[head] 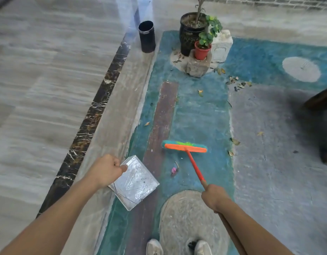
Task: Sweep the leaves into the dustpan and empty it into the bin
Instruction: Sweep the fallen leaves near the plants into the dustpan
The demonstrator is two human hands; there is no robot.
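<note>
L hand (108,170) fist on tin dustpan (136,183) edge, R hand (213,198) fist on broom (184,147) handle; leaves (236,83) dry, v light, prob scatter

Both forearms are bare from the lower edge of the picture to the wrists, with no sleeves, watch or rings showing on the left hand (105,170) or right hand (213,196). On the feet are pale grey-white shoes (202,247) with rounded toes, cut off by the bottom edge

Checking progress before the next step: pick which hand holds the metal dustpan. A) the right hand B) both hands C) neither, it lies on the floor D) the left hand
D: the left hand grips the metal dustpan by its edge, while the right hand holds the broom handle.
</note>
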